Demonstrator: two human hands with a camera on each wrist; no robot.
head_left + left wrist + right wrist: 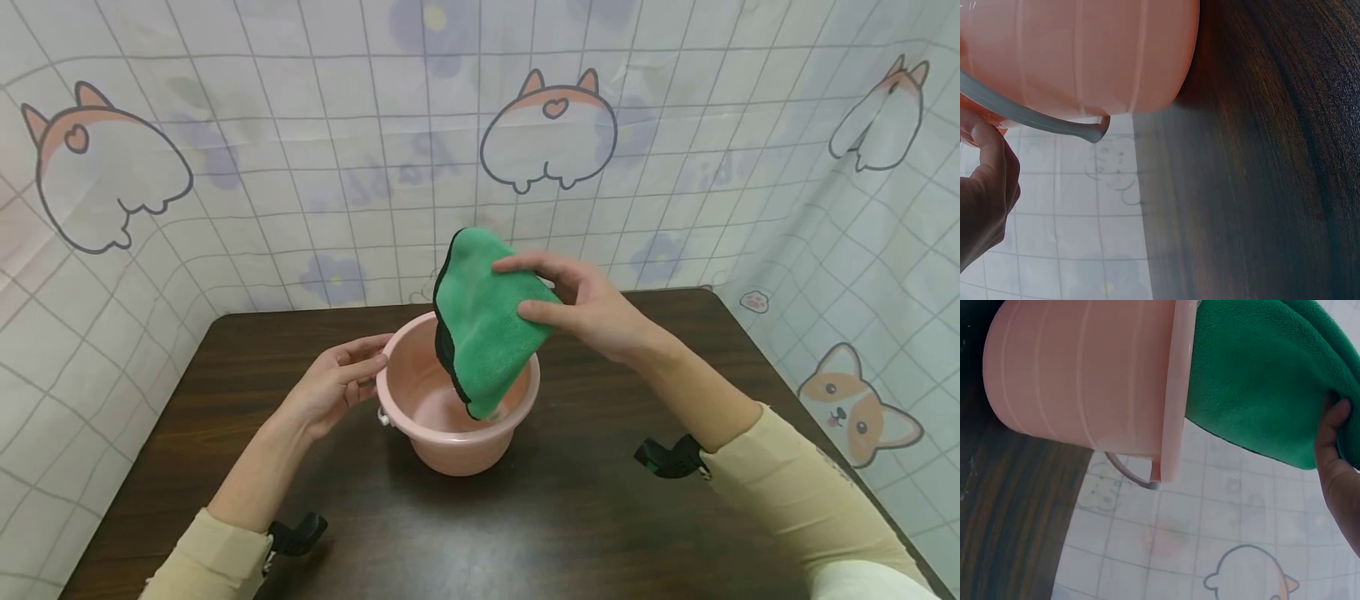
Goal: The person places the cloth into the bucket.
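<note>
A pink plastic bucket [461, 454] stands upright on the dark wooden table. My left hand [333, 387] pinches the left side of its rim, thumb on the near side. In the left wrist view the bucket's grey handle [1035, 119] hangs down beside that hand. Above the bucket's mouth, my right hand [581, 304] grips a green towel [487, 325] with dark edging. The towel is folded and its lower end dips inside the rim. From the right wrist view, the thumb and fingers press into the cloth [1260, 381] outside the bucket.
The dark wood tabletop [480, 533] reaches back to a wall covering [300, 167] with a grid and cartoon dogs, which also lines both sides. Black wrist devices [671, 457] sit at both sleeve cuffs.
</note>
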